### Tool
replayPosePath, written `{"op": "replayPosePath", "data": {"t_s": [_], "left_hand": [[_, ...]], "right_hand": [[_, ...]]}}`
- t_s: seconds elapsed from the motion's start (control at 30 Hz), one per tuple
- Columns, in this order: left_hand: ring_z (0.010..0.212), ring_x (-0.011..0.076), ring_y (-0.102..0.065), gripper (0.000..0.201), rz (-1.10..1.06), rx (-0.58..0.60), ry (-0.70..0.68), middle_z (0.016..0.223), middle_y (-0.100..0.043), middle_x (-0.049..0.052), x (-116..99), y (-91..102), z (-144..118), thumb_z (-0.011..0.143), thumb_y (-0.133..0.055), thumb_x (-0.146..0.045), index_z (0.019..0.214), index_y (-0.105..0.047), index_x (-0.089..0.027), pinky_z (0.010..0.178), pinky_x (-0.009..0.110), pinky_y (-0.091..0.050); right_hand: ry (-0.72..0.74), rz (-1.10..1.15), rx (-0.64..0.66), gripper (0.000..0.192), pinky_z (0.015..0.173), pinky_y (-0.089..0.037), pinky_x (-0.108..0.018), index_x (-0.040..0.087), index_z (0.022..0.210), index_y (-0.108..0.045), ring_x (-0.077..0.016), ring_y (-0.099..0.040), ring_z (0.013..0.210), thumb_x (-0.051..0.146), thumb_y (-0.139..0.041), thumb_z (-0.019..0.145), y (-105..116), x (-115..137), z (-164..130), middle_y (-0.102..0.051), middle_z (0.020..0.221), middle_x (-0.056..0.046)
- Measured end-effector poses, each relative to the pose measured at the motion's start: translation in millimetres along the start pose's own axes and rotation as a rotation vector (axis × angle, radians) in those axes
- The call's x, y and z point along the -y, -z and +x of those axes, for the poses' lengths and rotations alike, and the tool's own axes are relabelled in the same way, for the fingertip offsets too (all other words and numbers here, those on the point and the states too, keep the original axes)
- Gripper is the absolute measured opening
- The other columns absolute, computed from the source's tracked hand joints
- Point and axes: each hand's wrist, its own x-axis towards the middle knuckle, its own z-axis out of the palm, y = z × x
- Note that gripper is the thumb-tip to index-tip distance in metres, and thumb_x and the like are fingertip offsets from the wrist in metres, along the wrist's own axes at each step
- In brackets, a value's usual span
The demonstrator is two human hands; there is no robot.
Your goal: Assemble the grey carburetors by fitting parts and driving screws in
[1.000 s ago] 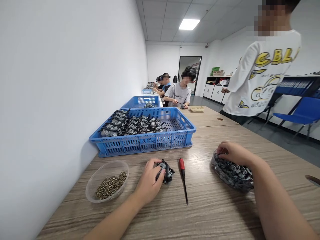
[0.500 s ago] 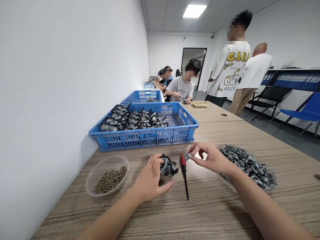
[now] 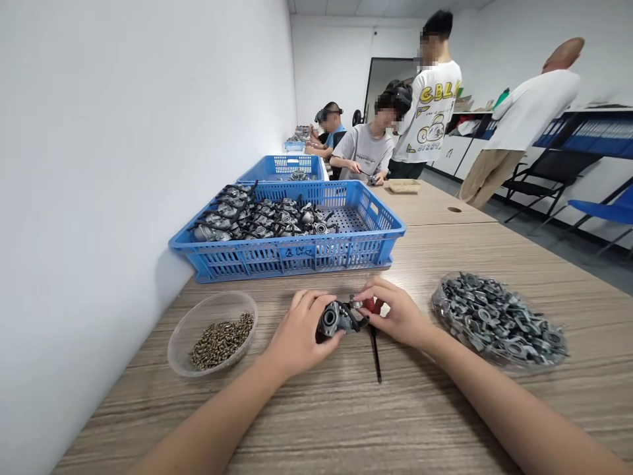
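At nine o'clock from the satin metal assembly (image 3: 338, 320), shiny brassy metal screws (image 3: 220, 343) gleam in a smooth clear-plastic bowl (image 3: 182, 333); at three, dull metal pieces (image 3: 497, 318); at eleven, a semi-matt plastic crate (image 3: 247, 248); at six, a matt wood-grained table (image 3: 316, 425).

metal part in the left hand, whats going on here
A person's left hand grips the metal part, while the right hand pinches a small metal piece beside it; whether the two pieces touch is hard to tell. A screwdriver lies on the table, its handle partly hidden by the right hand. Beyond, a blue crate holds similar-looking parts.
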Motion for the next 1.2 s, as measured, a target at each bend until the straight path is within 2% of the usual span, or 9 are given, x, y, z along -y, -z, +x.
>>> {"op": "replayPosePath", "data": {"t_s": [0.17,0.3,0.37,0.5,0.6,0.73,0.93,1.1,1.2], "left_hand": [[0.14,0.0384,-0.06,0.054,-0.043,-0.023,0.022,0.144,-0.068,0.017,1.3,0.1,-2.3,0.089,-0.087,-0.035,0.133,-0.058,-0.023,0.119,0.06,-0.054],[0.121,0.0377,-0.071,0.057,-0.073,0.036,0.163,0.131,-0.073,0.014,2.4,-1.4,-4.0,0.085,-0.086,-0.04,0.129,-0.053,-0.024,0.107,0.059,-0.058],[0.117,0.0383,-0.073,0.056,-0.079,0.053,0.208,0.127,-0.074,0.013,2.6,-2.0,-4.6,0.084,-0.084,-0.041,0.128,-0.052,-0.025,0.105,0.06,-0.058],[0.121,0.037,-0.073,0.057,-0.147,0.047,0.218,0.131,-0.073,0.013,3.7,-3.7,-6.3,0.084,-0.083,-0.039,0.127,-0.048,-0.027,0.104,0.057,-0.059],[0.121,0.0347,-0.074,0.058,-0.233,0.021,0.203,0.132,-0.072,0.013,3.9,-7.5,-8.2,0.084,-0.084,-0.038,0.127,-0.046,-0.027,0.103,0.054,-0.06],[0.122,0.0317,-0.074,0.058,-0.366,-0.021,0.215,0.133,-0.072,0.012,-1.6,-13.2,-10.4,0.085,-0.085,-0.036,0.127,-0.046,-0.027,0.102,0.05,-0.06],[0.126,0.0292,-0.069,0.054,-0.449,-0.007,0.23,0.136,-0.067,0.013,-7.1,-8.4,-11.4,0.094,-0.08,-0.04,0.134,-0.046,-0.026,0.108,0.048,-0.057],[0.133,0.0303,-0.06,0.046,-0.422,0.066,0.228,0.143,-0.058,0.014,-0.3,0.3,-8.3,0.103,-0.071,-0.048,0.137,-0.051,-0.025,0.119,0.052,-0.051],[0.128,0.0278,-0.061,0.036,-0.42,0.056,0.317,0.135,-0.062,0.012,3.4,0.4,-6.5,0.111,-0.057,-0.054,0.131,-0.054,-0.025,0.119,0.05,-0.051]], "right_hand": [[0.062,-0.195,0.173,0.007,0.084,-0.058,-0.035,0.025,0.108,-0.073,-0.0225,-0.071,0.099,0.019,-0.072,0.105,-1.5,-5.5,-3.0,-0.071,0.115,-0.007],[0.01,-0.099,0.262,0.013,0.087,-0.058,-0.034,0.026,0.103,-0.074,-0.0211,-0.072,0.1,0.032,-0.085,0.102,-1.4,-6.1,-4.2,-0.069,0.117,-0.005],[-0.025,-0.055,0.263,0.022,0.089,-0.058,-0.035,0.027,0.108,-0.073,-0.0223,-0.071,0.103,0.037,-0.09,0.099,-0.2,-6.5,-4.0,-0.069,0.117,-0.005],[-0.152,-0.021,0.199,0.046,0.083,-0.059,-0.035,0.027,0.127,-0.067,-0.0218,-0.07,0.094,0.044,-0.094,0.094,-0.4,-6.1,-3.5,-0.068,0.116,-0.005],[-0.161,-0.054,0.231,0.049,0.084,-0.059,-0.036,0.029,0.135,-0.069,-0.0223,-0.071,0.095,0.037,-0.094,0.094,-5.7,-2.5,-3.1,-0.069,0.119,-0.006],[-0.117,-0.132,0.244,0.029,0.096,-0.058,-0.041,0.026,0.118,-0.074,-0.0265,-0.072,0.109,0.014,-0.086,0.095,-14.4,2.1,-2.5,-0.074,0.118,-0.006],[-0.095,-0.174,0.221,0.012,0.09,-0.057,-0.037,0.024,0.108,-0.077,-0.0253,-0.073,0.102,0.019,-0.083,0.099,-13.1,0.9,-2.7,-0.076,0.109,-0.006],[-0.162,-0.105,0.243,0.029,0.081,-0.056,-0.032,0.024,0.109,-0.079,-0.0221,-0.074,0.09,0.03,-0.099,0.088,-3.9,-2.3,-0.9,-0.078,0.099,-0.002],[-0.2,-0.066,0.265,0.038,0.077,-0.056,-0.03,0.024,0.106,-0.079,-0.0211,-0.075,0.086,0.038,-0.105,0.081,-1.4,-4.3,-0.6,-0.079,0.096,-0.001]]}}
